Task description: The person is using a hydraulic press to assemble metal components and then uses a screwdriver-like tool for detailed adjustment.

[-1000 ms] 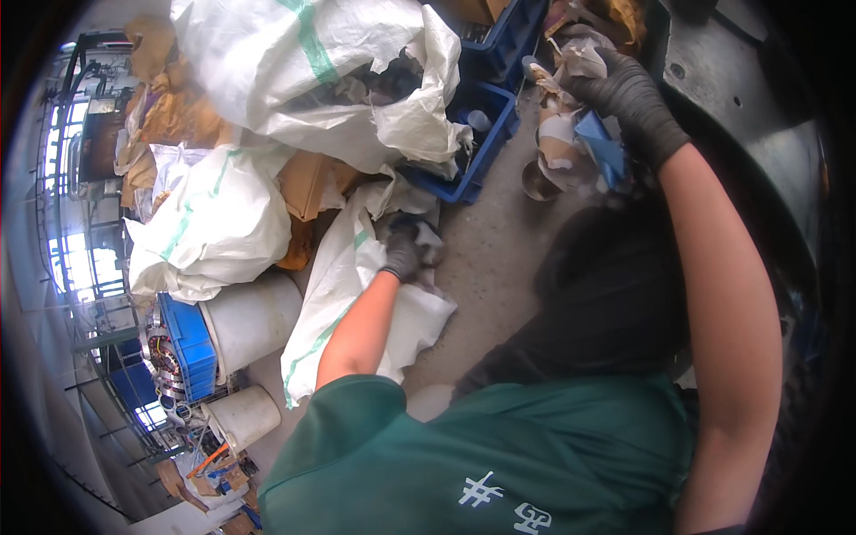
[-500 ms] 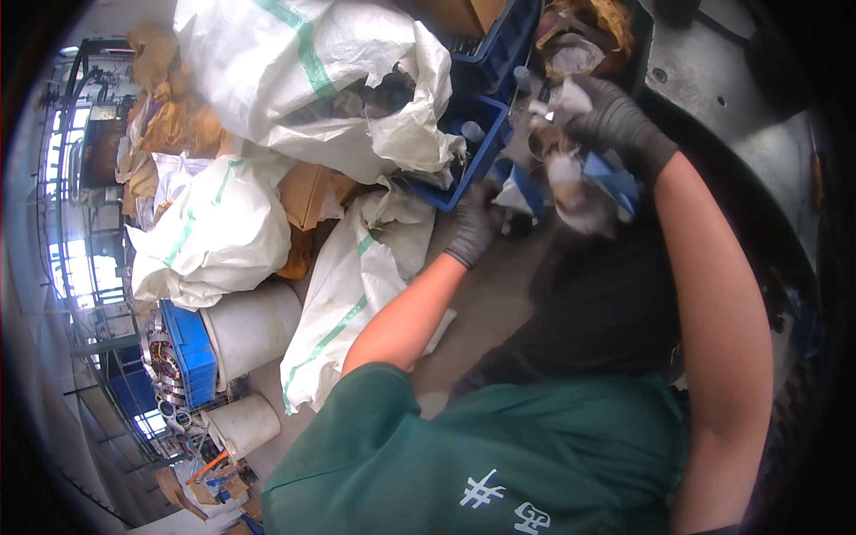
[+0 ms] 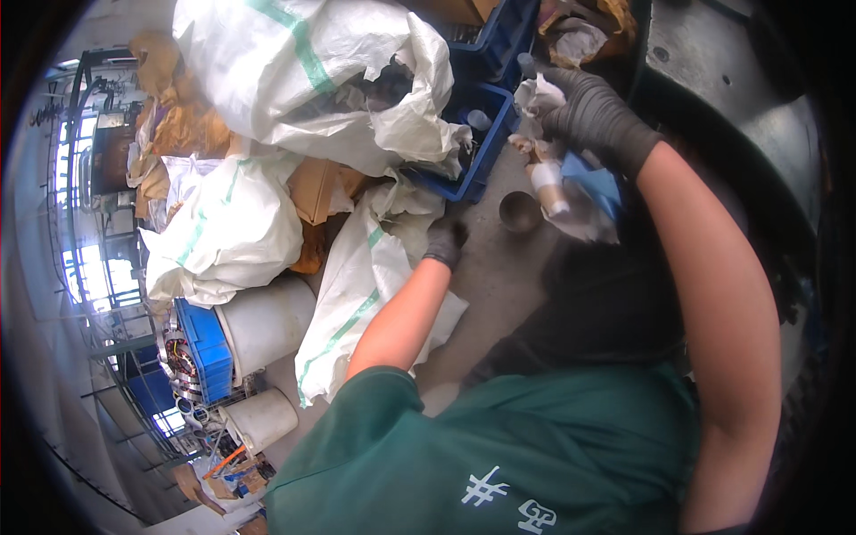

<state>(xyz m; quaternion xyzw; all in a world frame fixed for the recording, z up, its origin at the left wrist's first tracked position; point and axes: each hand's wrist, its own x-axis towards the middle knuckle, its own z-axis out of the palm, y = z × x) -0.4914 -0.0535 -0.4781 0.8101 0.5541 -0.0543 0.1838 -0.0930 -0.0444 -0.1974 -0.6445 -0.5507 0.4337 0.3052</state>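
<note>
My right hand (image 3: 593, 111), in a dark glove, is raised at the upper right and shut on a bundle of crumpled white paper and blue plastic scrap (image 3: 571, 183) that hangs below it. My left hand (image 3: 444, 241), also gloved, reaches out to the mouth of a limp white sack with a green stripe (image 3: 357, 294) lying on the concrete floor. Its fingers curl at the sack's edge, but whether they grip it is unclear. A small brown round cup (image 3: 520, 211) sits on the floor between the two hands.
Full white sacks (image 3: 294, 80) and brown cardboard pile up at the back left. Blue crates (image 3: 486, 134) stand behind them. White buckets (image 3: 266, 321) and another blue crate (image 3: 203, 348) are at the left. A large dark metal drum (image 3: 749, 116) curves along the right.
My left hand went from the sack up to the bundle in my right hand, then came back down to the sack's mouth. The right hand with its bundle shifted slightly lower and nearer.
</note>
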